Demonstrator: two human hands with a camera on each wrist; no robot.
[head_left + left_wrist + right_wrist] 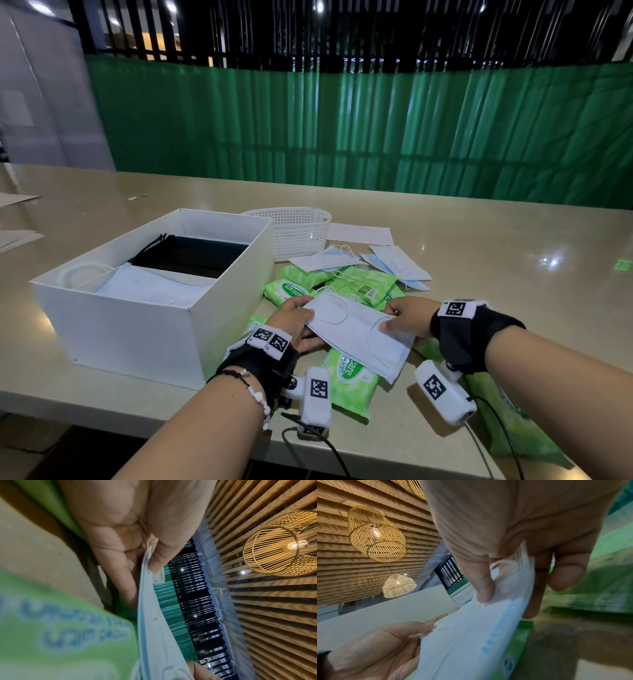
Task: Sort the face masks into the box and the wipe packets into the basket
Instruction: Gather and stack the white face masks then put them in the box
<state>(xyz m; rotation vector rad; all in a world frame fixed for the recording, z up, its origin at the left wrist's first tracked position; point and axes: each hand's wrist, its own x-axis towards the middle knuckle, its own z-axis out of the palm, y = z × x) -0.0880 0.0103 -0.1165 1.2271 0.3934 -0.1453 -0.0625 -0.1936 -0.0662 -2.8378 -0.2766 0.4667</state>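
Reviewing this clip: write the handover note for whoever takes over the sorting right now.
Left hand and right hand each pinch an end of one pale face mask above the wipe packets.
Done: black and pale masks lie in the box.
Left: the held mask, the loose masks by the basket, then all packets; none shows in the basket, though its inside is mostly hidden.
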